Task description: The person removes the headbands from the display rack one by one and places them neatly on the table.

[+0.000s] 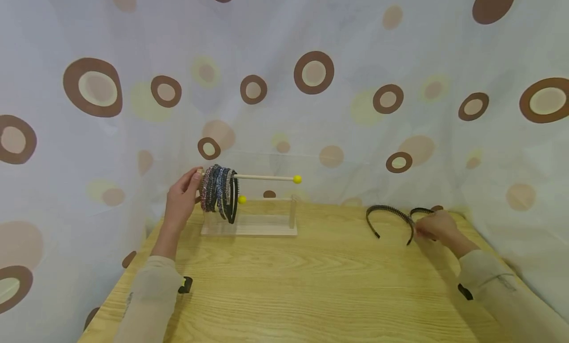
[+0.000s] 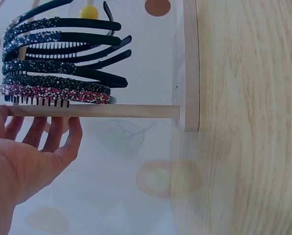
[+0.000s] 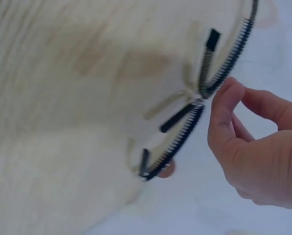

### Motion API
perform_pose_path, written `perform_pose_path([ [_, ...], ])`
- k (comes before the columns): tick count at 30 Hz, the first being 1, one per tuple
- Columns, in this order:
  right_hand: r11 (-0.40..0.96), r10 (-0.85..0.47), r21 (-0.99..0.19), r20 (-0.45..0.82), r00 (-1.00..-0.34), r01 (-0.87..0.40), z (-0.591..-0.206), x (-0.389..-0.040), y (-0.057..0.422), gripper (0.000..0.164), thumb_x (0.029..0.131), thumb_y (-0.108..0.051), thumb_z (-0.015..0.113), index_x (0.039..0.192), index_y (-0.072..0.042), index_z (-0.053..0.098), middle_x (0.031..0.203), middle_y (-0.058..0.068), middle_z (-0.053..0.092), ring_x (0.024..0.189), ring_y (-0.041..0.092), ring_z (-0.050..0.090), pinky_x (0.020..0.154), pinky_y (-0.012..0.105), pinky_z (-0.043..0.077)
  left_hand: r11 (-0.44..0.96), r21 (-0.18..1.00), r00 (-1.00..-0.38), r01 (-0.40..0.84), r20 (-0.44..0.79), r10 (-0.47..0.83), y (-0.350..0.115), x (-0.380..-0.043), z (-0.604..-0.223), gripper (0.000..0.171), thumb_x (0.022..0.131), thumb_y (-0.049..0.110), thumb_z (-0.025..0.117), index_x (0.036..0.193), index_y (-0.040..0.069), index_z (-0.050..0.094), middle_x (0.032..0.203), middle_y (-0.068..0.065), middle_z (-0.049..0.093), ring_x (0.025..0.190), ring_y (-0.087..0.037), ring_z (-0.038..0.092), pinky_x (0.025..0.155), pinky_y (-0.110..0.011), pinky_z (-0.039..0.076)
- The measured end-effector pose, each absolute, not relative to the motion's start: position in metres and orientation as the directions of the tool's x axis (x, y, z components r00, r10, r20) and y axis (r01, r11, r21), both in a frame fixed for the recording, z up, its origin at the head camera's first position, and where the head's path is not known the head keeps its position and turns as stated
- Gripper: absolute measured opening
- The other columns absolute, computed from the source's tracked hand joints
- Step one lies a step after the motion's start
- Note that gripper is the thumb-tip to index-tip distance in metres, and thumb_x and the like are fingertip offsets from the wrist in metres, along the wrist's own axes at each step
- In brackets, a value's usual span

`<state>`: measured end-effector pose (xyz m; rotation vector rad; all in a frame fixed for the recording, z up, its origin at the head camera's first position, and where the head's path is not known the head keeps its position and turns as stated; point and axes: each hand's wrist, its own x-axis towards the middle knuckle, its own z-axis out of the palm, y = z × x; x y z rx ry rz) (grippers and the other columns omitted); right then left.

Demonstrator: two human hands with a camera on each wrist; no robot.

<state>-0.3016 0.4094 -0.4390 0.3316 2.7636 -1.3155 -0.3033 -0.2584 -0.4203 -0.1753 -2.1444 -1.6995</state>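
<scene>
My left hand (image 1: pixel 181 197) grips the left upright (image 2: pixel 131 111) of a wooden headband stand (image 1: pixel 249 232), its fingers bent behind the post. Several dark headbands (image 1: pixel 219 192), some glittery blue, silver or pink, hang bunched at that end of the upper rod (image 1: pixel 266 177). At the far right of the table my right hand (image 1: pixel 437 225) is at a black toothed headband (image 1: pixel 420 210), with the thumb and index fingertips close together beside its band in the right wrist view. Whether they pinch the band is unclear. Another black toothed headband (image 1: pixel 391 208) lies just left.
Yellow balls (image 1: pixel 297 179) cap the rod ends, and a lower rod (image 1: pixel 266 199) sits below the upper one. The stand rests near the back edge of the wooden table (image 1: pixel 284 284). A spotted white curtain (image 1: pixel 284 121) surrounds the back and sides.
</scene>
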Motion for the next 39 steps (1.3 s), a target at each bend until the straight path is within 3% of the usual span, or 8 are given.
perform_pose_path([
  [4,0.514,0.07,-0.844,-0.132,-0.989,0.149,-0.422,-0.302,0.388,0.037,0.098,-0.009,0.066,0.115,0.023,0.059,0.084,0.006,0.071,0.075,0.017,0.071,0.073,0.033,0.062,0.265,0.904,-0.909,0.336,0.384,-0.159,-0.263,-0.307,-0.421,0.06,0.104,0.056,0.049,0.154,0.024,0.049,0.151,-0.009,0.049,0.128,-0.031,0.051,0.095,-0.048,0.055],
  [6,0.528,0.024,-0.842,-0.116,-0.993,0.111,-0.411,-0.299,0.373,0.049,0.101,-0.012,0.064,0.129,0.025,0.05,0.09,0.008,0.072,0.08,0.016,0.071,0.075,0.031,0.061,0.256,0.906,-0.91,0.336,0.382,-0.158,-0.264,-0.307,-0.419,0.058,0.104,0.055,0.049,0.154,0.024,0.049,0.151,-0.009,0.049,0.128,-0.031,0.051,0.095,-0.048,0.055],
  [8,0.529,-0.016,-0.845,-0.103,-0.995,0.079,-0.402,-0.298,0.359,0.051,0.102,-0.015,0.065,0.132,0.023,0.049,0.096,0.009,0.072,0.085,0.017,0.071,0.079,0.032,0.061,0.247,0.909,-0.913,0.335,0.378,-0.154,-0.265,-0.307,-0.418,0.057,0.104,0.054,0.05,0.153,0.025,0.05,0.152,-0.009,0.048,0.13,-0.031,0.05,0.095,-0.048,0.054],
  [14,0.516,-0.116,-0.857,-0.084,-0.99,0.012,-0.38,-0.294,0.31,0.054,0.102,-0.025,0.067,0.133,0.017,0.053,0.105,0.011,0.072,0.094,0.022,0.071,0.084,0.033,0.06,0.232,0.914,-0.916,0.332,0.371,-0.151,-0.267,-0.308,-0.417,0.056,0.105,0.051,0.05,0.154,0.022,0.049,0.151,-0.011,0.048,0.131,-0.031,0.049,0.095,-0.047,0.055],
  [21,0.479,-0.205,-0.875,-0.041,-0.978,-0.064,-0.382,-0.283,0.255,0.049,0.1,-0.029,0.069,0.125,0.012,0.062,0.11,0.02,0.07,0.102,0.035,0.068,0.09,0.039,0.058,0.26,0.908,-0.918,0.327,0.371,-0.14,-0.263,-0.313,-0.415,0.058,0.105,0.052,0.05,0.153,0.019,0.051,0.149,-0.011,0.05,0.129,-0.031,0.051,0.095,-0.047,0.055],
  [29,0.36,-0.251,-0.928,0.0,-0.968,-0.093,-0.396,-0.288,0.196,0.042,0.099,-0.031,0.071,0.119,0.005,0.068,0.106,0.019,0.071,0.101,0.036,0.068,0.09,0.04,0.058,0.249,0.91,-0.918,0.331,0.372,-0.14,-0.261,-0.315,-0.415,0.058,0.104,0.053,0.051,0.152,0.02,0.052,0.15,-0.009,0.05,0.13,-0.03,0.05,0.095,-0.045,0.055],
  [39,0.183,-0.301,-0.974,0.07,-0.951,-0.13,-0.405,-0.302,0.127,0.041,0.099,-0.03,0.071,0.119,0.006,0.067,0.111,0.024,0.069,0.102,0.037,0.068,0.094,0.044,0.056,0.203,0.919,-0.918,0.337,0.369,-0.146,-0.265,-0.312,-0.422,0.059,0.104,0.053,0.053,0.152,0.019,0.052,0.15,-0.008,0.05,0.13,-0.03,0.051,0.096,-0.046,0.054],
])
